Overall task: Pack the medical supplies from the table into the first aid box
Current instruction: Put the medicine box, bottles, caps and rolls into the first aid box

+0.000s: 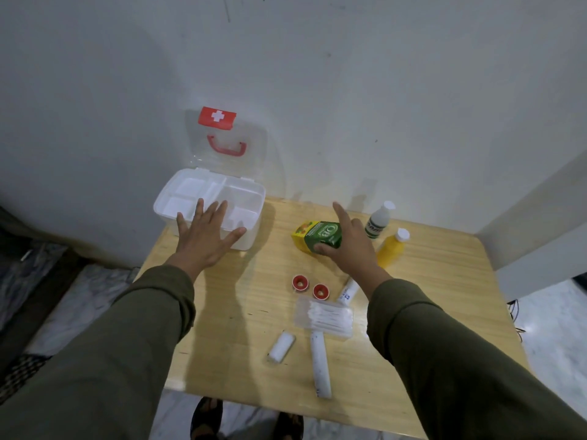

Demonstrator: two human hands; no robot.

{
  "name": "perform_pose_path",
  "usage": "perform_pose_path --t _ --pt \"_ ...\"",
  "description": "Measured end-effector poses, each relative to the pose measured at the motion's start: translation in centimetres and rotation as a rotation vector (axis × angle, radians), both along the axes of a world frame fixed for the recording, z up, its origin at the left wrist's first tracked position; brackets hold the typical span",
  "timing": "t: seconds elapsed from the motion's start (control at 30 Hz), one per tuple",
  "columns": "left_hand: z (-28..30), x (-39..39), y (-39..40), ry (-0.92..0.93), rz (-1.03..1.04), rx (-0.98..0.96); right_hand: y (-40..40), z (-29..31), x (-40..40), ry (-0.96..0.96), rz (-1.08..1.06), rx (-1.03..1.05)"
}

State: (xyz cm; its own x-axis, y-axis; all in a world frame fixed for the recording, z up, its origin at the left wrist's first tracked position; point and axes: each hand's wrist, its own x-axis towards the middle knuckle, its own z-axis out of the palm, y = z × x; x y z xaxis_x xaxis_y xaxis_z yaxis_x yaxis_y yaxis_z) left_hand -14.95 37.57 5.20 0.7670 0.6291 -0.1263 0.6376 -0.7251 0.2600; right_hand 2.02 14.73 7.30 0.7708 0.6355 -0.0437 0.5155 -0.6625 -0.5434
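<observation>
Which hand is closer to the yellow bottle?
The right hand. It grips the green and yellow carton just left of the yellow bottle. The left hand rests across the table on the first aid box.

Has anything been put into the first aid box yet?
No, the compartments of the open first aid box look bare and white, while the green carton, both bottles and the cotton swabs are on the table.
</observation>
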Motion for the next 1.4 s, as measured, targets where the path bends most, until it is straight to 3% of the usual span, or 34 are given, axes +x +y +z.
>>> perform_pose_path --t 0.13,0.27,0.43,0.6,0.87,1.07,1.27,1.4 --pt "0.8 -0.4 0.4 -0.058 -0.005 -0.035 2.0 3.8 0.6 0.012 -0.015 0.232" --pt "2.0 -1.0 1.9 -0.098 -0.041 -0.028 4.8 7.0 0.3 -0.079 -0.053 0.350" --pt "2.9 -2.1 5.6 -0.036 -0.073 -0.016 9.0 8.4 -1.8 -0.011 -0.008 0.442" --pt "2.6 -3.1 8.5 0.074 -0.180 0.009 12.3 7.0 -4.2 0.032 0.047 0.324" --pt "1.1 -3.2 10.2 0.099 -0.347 0.006 15.3 4.5 -6.2 0.025 0.066 0.085" --pt "0.3 -3.1 10.5 0.070 -0.367 0.045 16.8 3.3 -7.2 -0.278 0.055 -0.200" --pt "-0.2 -3.1 10.7 0.042 -0.377 0.042 18.5 3.6 -7.7 -0.028 -0.015 -0.130" --pt "-0.2 -3.1 10.8 0.031 -0.381 0.039 19.2 3.6 -7.4 0.027 -0.073 -0.080"
